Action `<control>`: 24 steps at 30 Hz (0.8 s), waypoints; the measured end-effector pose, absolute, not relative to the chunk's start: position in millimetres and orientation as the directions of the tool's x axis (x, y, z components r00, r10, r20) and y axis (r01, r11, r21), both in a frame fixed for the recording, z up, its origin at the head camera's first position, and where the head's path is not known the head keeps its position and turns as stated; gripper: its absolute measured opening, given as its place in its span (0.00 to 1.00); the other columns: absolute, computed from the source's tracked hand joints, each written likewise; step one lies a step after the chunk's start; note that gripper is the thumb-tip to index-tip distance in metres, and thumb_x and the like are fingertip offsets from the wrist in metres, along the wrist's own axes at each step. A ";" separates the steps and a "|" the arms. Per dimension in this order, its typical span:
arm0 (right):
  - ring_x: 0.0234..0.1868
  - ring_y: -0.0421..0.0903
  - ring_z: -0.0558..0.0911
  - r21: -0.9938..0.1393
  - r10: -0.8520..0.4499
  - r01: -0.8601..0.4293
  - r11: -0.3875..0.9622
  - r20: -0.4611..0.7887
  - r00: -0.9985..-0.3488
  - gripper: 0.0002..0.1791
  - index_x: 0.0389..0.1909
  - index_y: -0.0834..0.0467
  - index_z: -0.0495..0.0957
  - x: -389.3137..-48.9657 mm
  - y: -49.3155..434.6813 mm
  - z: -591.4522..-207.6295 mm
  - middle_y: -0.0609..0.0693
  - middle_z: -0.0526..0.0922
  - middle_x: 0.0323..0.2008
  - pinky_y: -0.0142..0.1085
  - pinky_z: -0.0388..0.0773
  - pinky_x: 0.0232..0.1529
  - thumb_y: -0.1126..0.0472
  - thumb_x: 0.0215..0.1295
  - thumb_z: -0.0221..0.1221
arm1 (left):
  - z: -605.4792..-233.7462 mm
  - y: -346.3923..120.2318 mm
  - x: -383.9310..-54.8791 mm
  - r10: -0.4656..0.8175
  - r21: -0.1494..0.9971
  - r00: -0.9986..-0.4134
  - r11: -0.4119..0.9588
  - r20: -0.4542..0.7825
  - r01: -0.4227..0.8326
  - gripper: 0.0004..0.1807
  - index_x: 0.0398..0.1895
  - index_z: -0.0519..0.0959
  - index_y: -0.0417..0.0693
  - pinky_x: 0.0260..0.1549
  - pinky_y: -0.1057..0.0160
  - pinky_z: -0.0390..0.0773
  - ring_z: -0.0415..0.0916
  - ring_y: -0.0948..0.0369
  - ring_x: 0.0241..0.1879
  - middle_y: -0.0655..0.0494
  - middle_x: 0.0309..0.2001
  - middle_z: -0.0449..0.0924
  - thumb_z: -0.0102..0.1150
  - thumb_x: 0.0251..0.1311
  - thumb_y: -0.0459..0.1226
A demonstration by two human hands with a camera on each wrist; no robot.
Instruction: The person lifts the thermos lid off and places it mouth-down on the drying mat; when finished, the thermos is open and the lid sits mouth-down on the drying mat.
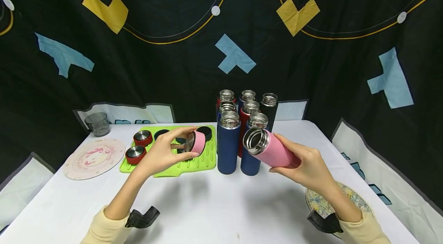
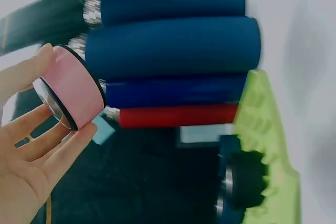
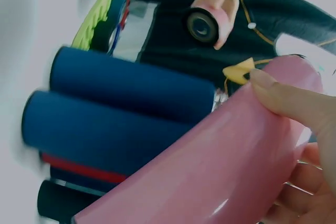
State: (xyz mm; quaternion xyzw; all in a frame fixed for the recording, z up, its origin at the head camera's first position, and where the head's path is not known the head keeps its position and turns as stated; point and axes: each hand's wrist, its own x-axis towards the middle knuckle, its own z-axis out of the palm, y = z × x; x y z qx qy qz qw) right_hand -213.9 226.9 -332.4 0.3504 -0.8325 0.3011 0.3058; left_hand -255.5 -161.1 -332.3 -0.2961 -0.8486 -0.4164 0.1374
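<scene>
My left hand [image 1: 164,154] pinches a pink bottle lid [image 1: 199,143] between thumb and fingers, above the green drying mat. In the left wrist view the lid [image 2: 76,87] shows dark rims and a metal inner face turned toward the palm. My right hand [image 1: 309,163] grips a pink thermos bottle [image 1: 277,153] around its body. The bottle is tilted, its bare steel mouth [image 1: 256,141] facing left and toward the head camera. Lid and bottle are held apart in the air. In the right wrist view the pink bottle [image 3: 220,166] crosses in front of the standing bottles.
Several lidless bottles, including a front blue one [image 1: 228,149], stand grouped behind the hands. Red lids [image 1: 135,155] and dark lids [image 1: 205,132] sit on the green mat [image 1: 204,165]. A round placemat [image 1: 95,158], a grey cup [image 1: 98,124] and a patterned placemat [image 1: 316,201] lie about the white table [image 1: 214,205].
</scene>
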 end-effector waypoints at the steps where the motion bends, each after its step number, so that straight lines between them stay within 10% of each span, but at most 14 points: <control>1: 0.44 0.50 0.84 -0.281 -0.388 -0.760 0.586 0.726 -0.568 0.52 0.64 0.57 0.72 -215.0 230.6 -332.8 0.55 0.82 0.51 0.24 0.78 0.43 0.63 0.29 0.82 | -335.4 -161.4 -259.7 0.392 0.620 -0.788 0.487 0.475 0.616 0.38 0.64 0.72 0.48 0.41 0.58 0.82 0.75 0.55 0.51 0.52 0.54 0.77 0.76 0.47 0.43; 24: 0.49 0.54 0.81 -0.554 0.004 -0.558 0.618 0.711 -0.703 0.42 0.60 0.64 0.72 -269.3 262.7 -354.3 0.59 0.80 0.53 0.17 0.70 0.48 0.69 0.39 0.77 | -389.8 -147.0 -347.6 0.513 0.598 -0.786 0.525 0.345 0.605 0.36 0.60 0.73 0.38 0.40 0.60 0.83 0.76 0.52 0.50 0.46 0.51 0.78 0.76 0.46 0.37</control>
